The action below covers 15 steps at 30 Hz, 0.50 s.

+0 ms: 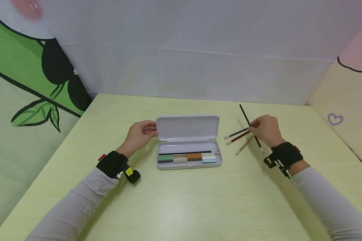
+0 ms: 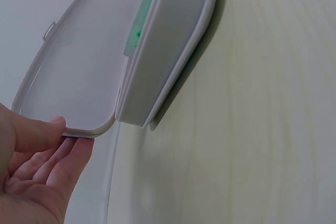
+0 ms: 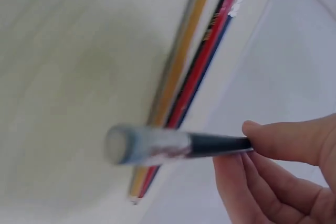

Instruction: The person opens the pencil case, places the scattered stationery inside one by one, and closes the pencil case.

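A white pencil case [image 1: 166,147] lies open on the table, its lid [image 1: 187,128] raised. My left hand [image 1: 141,134] pinches the lid's left corner, thumb [image 2: 39,134] on the inside face and fingers behind. Inside the case are a dark pencil [image 1: 184,153] and a row of green, whitish, orange-brown and pale blue blocks, their kind unclear. To the right, my right hand [image 1: 266,129] pinches a dark pencil [image 1: 245,115] between thumb and fingers. Its eraser end points at the right wrist camera, blurred. Below it lie a red pencil [image 3: 205,53], a yellow pencil [image 3: 184,51] and a dark blue pencil [image 3: 210,66].
The pale wooden table [image 1: 181,207] runs back to a whitish sheet wall [image 1: 193,70]. A green painted panel [image 1: 12,43] stands at the left, and a cream panel with a purple heart [image 1: 335,119] at the right.
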Motion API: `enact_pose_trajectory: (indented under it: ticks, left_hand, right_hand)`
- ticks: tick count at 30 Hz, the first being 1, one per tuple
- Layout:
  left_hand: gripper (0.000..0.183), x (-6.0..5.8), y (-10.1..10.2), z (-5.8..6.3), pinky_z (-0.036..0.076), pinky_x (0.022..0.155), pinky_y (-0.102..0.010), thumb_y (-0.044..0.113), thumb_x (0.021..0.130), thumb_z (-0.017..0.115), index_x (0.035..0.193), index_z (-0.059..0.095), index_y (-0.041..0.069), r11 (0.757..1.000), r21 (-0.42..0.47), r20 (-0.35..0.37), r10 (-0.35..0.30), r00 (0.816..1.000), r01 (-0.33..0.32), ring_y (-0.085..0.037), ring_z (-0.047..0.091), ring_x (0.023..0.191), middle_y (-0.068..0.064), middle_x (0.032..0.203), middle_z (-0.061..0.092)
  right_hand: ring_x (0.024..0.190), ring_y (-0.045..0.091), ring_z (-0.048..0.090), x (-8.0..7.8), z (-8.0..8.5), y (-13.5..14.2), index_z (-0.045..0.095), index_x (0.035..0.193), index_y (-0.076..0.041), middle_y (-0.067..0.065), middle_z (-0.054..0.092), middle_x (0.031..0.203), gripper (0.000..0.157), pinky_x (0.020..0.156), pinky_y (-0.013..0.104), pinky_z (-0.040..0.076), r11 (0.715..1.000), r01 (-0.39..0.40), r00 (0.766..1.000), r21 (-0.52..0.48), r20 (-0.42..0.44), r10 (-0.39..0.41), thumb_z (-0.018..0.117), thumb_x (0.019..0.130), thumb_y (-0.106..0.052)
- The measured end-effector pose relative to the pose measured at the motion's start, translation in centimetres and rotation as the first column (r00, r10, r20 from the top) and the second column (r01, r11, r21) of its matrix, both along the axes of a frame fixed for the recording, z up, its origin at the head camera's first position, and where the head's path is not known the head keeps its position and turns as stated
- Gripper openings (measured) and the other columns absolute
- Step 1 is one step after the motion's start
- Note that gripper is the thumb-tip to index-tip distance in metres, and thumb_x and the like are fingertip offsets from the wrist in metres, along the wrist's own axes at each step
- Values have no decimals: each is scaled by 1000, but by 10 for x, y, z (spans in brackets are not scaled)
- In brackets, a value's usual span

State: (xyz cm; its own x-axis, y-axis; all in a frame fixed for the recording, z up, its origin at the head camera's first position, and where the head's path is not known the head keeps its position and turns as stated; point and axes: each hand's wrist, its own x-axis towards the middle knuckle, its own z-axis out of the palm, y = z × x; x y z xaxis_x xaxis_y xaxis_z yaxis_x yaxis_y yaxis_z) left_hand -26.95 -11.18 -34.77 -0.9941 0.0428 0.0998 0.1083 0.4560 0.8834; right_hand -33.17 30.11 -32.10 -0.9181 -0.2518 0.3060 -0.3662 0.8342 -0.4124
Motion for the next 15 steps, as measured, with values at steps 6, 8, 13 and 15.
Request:
enact_pose_trajectory:
  ticks: [6,8,13,15]
  left_hand:
    - [32,-1,-1,1,54,81,-31,5,83,63,113,56,-4,1000,-2,-7,-2,1000,2,-24,62,93,-22,108,63]
    - [32,-2,-2,0,54,82,-31,6,84,63,114,56,-4,1000,-2,1,-2,1000,2,-23,62,94,-22,108,63]
    - [33,-1,-2,-2,54,82,-31,6,83,63,114,56,-4,1000,7,5,-6,1000,6,-23,62,93,-22,108,63]
    - [33,-1,-3,-1,54,82,-31,5,83,63,114,56,-4,1000,10,5,-8,1000,8,-23,62,93,-22,108,63]
  right_hand:
    - [65,28,59,6,15,-18,68,87,5,20,66,73,15,58,44,49,998,-44,995,-43,-94,40,67,78,-7]
    - [65,26,59,9,19,-24,68,88,4,19,66,74,14,58,43,50,997,-62,993,-55,-103,56,67,79,-7]
    - [65,22,59,19,25,-41,68,90,1,16,67,74,14,53,37,48,991,-117,982,-66,-155,105,68,79,-8]
    - [64,20,60,25,29,-52,68,91,-1,13,68,74,15,51,35,48,985,-155,974,-78,-180,139,68,79,-9]
